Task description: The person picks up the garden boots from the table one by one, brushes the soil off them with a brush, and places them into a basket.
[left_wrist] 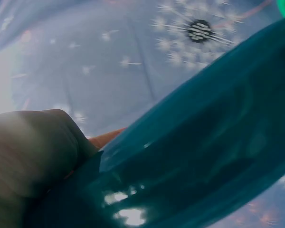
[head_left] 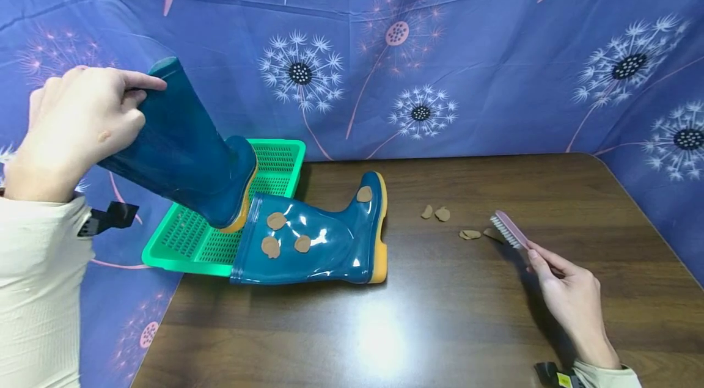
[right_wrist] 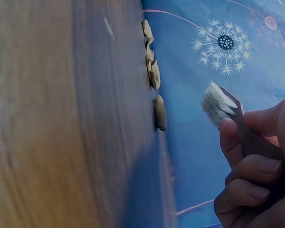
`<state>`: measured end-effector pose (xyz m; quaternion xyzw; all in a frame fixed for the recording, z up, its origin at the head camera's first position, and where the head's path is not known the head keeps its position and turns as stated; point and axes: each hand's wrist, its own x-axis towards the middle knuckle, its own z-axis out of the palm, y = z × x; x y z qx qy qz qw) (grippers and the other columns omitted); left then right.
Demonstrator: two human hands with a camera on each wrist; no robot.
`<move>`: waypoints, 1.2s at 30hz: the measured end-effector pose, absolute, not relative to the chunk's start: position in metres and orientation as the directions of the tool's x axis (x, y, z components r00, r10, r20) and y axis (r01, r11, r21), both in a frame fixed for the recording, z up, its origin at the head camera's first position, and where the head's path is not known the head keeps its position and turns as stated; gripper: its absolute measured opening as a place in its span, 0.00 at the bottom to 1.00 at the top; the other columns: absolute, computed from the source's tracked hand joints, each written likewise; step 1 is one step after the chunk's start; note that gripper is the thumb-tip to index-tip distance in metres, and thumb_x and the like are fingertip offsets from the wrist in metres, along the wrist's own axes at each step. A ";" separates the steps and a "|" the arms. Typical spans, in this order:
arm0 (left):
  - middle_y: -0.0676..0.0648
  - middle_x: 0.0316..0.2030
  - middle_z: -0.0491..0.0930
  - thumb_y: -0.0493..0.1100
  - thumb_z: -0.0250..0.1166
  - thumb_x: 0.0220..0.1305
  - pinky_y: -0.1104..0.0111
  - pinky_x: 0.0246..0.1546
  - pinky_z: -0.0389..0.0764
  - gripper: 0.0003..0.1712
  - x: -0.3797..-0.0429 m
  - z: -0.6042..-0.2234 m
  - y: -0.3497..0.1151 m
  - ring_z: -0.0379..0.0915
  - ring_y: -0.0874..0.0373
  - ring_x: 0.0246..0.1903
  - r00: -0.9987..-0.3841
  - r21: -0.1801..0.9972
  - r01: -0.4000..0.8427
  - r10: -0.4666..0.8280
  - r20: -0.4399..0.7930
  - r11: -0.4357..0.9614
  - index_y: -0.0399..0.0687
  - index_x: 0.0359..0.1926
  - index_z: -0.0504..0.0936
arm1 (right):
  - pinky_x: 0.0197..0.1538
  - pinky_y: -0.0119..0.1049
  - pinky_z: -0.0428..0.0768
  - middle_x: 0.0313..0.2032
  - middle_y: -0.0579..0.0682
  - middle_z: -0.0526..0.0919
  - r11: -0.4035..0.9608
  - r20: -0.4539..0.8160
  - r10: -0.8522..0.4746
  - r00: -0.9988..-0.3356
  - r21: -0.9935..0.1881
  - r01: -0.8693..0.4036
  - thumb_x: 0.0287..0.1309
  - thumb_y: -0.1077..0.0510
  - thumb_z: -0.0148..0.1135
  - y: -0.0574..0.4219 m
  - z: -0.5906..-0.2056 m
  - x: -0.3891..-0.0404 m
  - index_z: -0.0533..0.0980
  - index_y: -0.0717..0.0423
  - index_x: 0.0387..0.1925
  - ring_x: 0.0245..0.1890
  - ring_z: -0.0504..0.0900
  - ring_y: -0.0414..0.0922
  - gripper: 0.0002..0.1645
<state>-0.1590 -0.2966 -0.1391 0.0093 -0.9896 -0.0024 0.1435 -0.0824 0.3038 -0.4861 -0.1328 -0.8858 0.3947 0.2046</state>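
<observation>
My left hand (head_left: 82,122) grips a blue rubber boot (head_left: 187,150) by its shaft near the top opening. That boot tilts with its yellow sole down, over a green plastic basket (head_left: 277,168). In the left wrist view the glossy shaft (left_wrist: 194,128) fills much of the picture beside the hand. A second blue boot (head_left: 324,263) lies on its side, its shaft top overlapping the basket's edge; several flat brown lumps (head_left: 276,220) stick to it. My right hand (head_left: 572,299) holds a pink-handled brush (head_left: 511,230) with white bristles (right_wrist: 216,102) by its handle, above the table.
Several loose brown pieces (head_left: 442,214) lie on the brown wooden table (head_left: 440,314), between the lying boot and the brush. A blue cloth with dandelion prints (head_left: 495,70) hangs behind the table and down its sides.
</observation>
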 end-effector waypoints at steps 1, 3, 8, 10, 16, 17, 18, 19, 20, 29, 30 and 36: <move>0.46 0.14 0.61 0.41 0.41 0.77 0.58 0.18 0.56 0.30 -0.162 -0.143 -0.300 0.55 0.46 0.18 -0.960 -0.005 -0.015 -0.013 0.280 1.000 0.50 0.70 0.81 | 0.34 0.19 0.65 0.24 0.04 0.74 0.655 0.258 0.394 -0.882 -0.752 0.073 0.72 0.49 0.68 0.304 -0.486 -0.082 0.89 0.52 0.55 0.30 0.71 0.07 0.17; 0.46 0.14 0.62 0.40 0.41 0.76 0.58 0.17 0.57 0.30 -0.167 -0.152 -0.307 0.55 0.47 0.18 -0.961 -0.020 -0.004 0.002 0.276 1.000 0.49 0.70 0.81 | 0.33 0.20 0.66 0.25 0.04 0.74 0.658 0.260 0.389 -0.884 -0.750 0.069 0.72 0.49 0.68 0.304 -0.485 -0.083 0.89 0.52 0.56 0.30 0.71 0.07 0.18; 0.49 0.15 0.58 0.34 0.42 0.68 0.59 0.17 0.54 0.33 -0.178 -0.182 -0.325 0.50 0.51 0.18 -0.962 -0.018 0.019 0.023 0.270 1.000 0.46 0.67 0.82 | 0.34 0.21 0.68 0.25 0.04 0.74 0.667 0.275 0.372 -0.887 -0.743 0.050 0.72 0.50 0.68 0.302 -0.485 -0.082 0.89 0.53 0.55 0.31 0.70 0.05 0.17; 0.49 0.15 0.58 0.33 0.42 0.64 0.59 0.17 0.53 0.35 -0.180 -0.195 -0.332 0.49 0.51 0.19 -0.961 -0.011 0.028 0.030 0.274 1.000 0.46 0.66 0.83 | 0.35 0.20 0.68 0.26 0.04 0.74 0.666 0.280 0.371 -0.885 -0.745 0.044 0.72 0.51 0.68 0.302 -0.485 -0.082 0.89 0.53 0.55 0.32 0.70 0.05 0.17; 0.45 0.13 0.63 0.29 0.42 0.56 0.59 0.16 0.52 0.39 -0.185 -0.231 -0.355 0.47 0.52 0.18 -0.949 -0.009 0.056 0.056 0.309 0.998 0.44 0.65 0.84 | 0.36 0.20 0.68 0.26 0.04 0.75 0.668 0.288 0.361 -0.887 -0.744 0.030 0.71 0.51 0.69 0.304 -0.486 -0.082 0.89 0.53 0.54 0.33 0.70 0.04 0.16; 0.45 0.12 0.62 0.29 0.43 0.55 0.59 0.16 0.52 0.39 -0.186 -0.237 -0.358 0.47 0.52 0.18 -0.947 -0.013 0.062 0.063 0.316 0.998 0.44 0.64 0.84 | 0.36 0.21 0.69 0.26 0.04 0.74 0.670 0.289 0.362 -0.886 -0.741 0.031 0.71 0.51 0.69 0.304 -0.485 -0.082 0.89 0.53 0.55 0.33 0.70 0.04 0.16; 0.46 0.12 0.60 0.29 0.43 0.54 0.60 0.15 0.51 0.39 -0.188 -0.242 -0.362 0.46 0.53 0.18 -0.945 -0.019 0.068 0.071 0.320 0.998 0.43 0.64 0.84 | 0.36 0.21 0.69 0.25 0.04 0.74 0.671 0.290 0.362 -0.886 -0.741 0.032 0.71 0.51 0.70 0.304 -0.486 -0.082 0.89 0.52 0.54 0.33 0.70 0.04 0.16; 0.47 0.12 0.59 0.28 0.42 0.54 0.60 0.15 0.51 0.39 -0.189 -0.246 -0.364 0.46 0.53 0.18 -0.944 -0.023 0.073 0.076 0.321 0.997 0.43 0.64 0.84 | 0.36 0.21 0.69 0.25 0.04 0.74 0.673 0.290 0.363 -0.886 -0.738 0.034 0.71 0.51 0.70 0.304 -0.485 -0.082 0.89 0.52 0.54 0.33 0.69 0.04 0.16; 0.49 0.12 0.57 0.28 0.43 0.54 0.61 0.15 0.51 0.39 -0.190 -0.251 -0.367 0.44 0.54 0.18 -0.944 -0.028 0.074 0.079 0.321 0.997 0.42 0.64 0.84 | 0.36 0.21 0.69 0.25 0.03 0.74 0.675 0.290 0.364 -0.885 -0.737 0.036 0.71 0.51 0.70 0.304 -0.485 -0.082 0.89 0.52 0.54 0.33 0.69 0.04 0.16; 0.34 0.20 0.75 0.32 0.46 0.58 0.48 0.16 0.65 0.32 -0.189 -0.260 -0.371 0.65 0.38 0.18 -0.957 -0.006 0.010 0.011 0.288 1.000 0.39 0.61 0.83 | 0.34 0.19 0.68 0.25 0.05 0.75 0.666 0.281 0.371 -0.885 -0.744 0.043 0.70 0.52 0.70 0.305 -0.485 -0.080 0.89 0.53 0.55 0.31 0.71 0.05 0.16; 0.31 0.25 0.79 0.33 0.47 0.61 0.43 0.18 0.68 0.29 -0.187 -0.260 -0.370 0.69 0.33 0.22 -0.958 -0.005 -0.004 -0.003 0.286 1.000 0.38 0.61 0.82 | 0.34 0.18 0.67 0.25 0.04 0.75 0.668 0.282 0.372 -0.885 -0.743 0.044 0.70 0.52 0.70 0.304 -0.485 -0.080 0.89 0.53 0.55 0.31 0.71 0.05 0.16; 0.16 0.67 0.64 0.40 0.57 0.72 0.24 0.57 0.63 0.24 -0.171 -0.279 -0.354 0.58 0.15 0.62 -0.953 -0.010 -0.065 -0.059 0.298 0.998 0.28 0.63 0.74 | 0.34 0.17 0.68 0.25 0.04 0.74 0.672 0.284 0.362 -0.888 -0.739 0.038 0.70 0.52 0.70 0.302 -0.484 -0.080 0.89 0.53 0.54 0.31 0.71 0.05 0.16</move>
